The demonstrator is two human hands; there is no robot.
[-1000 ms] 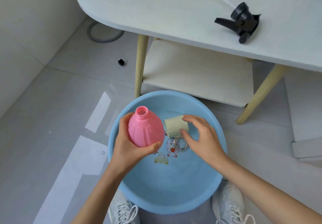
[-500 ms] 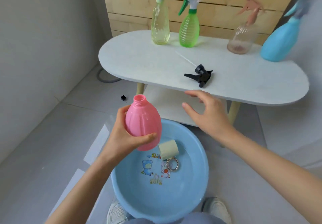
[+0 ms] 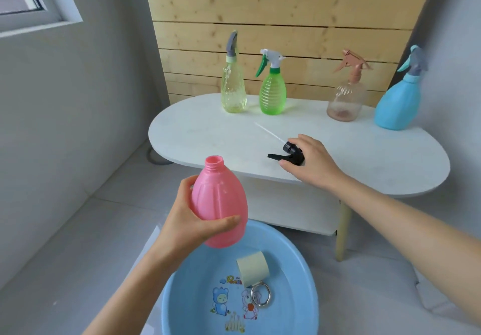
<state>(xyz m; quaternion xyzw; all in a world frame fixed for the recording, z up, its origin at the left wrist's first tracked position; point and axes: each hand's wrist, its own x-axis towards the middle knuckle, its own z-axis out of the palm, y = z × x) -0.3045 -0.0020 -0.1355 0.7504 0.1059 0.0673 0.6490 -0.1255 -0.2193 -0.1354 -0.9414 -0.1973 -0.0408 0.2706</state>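
As the left hand (image 3: pixel 187 222) grips a bottle (image 3: pixel 220 204) over a basin (image 3: pixel 182 308) holding a cup (image 3: pixel 252 268), the right hand (image 3: pixel 309 163) clasps a sprayer (image 3: pixel 291 153) on the table (image 3: pixel 208 131).

We see four spray bottles along the far edge of the white table (image 3: pixel 208 126): yellow (image 3: pixel 233 92), green (image 3: pixel 272 95), clear brown (image 3: pixel 345 100) and blue (image 3: pixel 397 105). In front of the table, a blue basin (image 3: pixel 179 303) holds a pale cup (image 3: pixel 253 267).

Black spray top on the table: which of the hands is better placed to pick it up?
The right. The right hand lies on the black spray top on the white table, thumb and fingers curled round it. The left hand is busy, gripping the open pink bottle above the blue basin.
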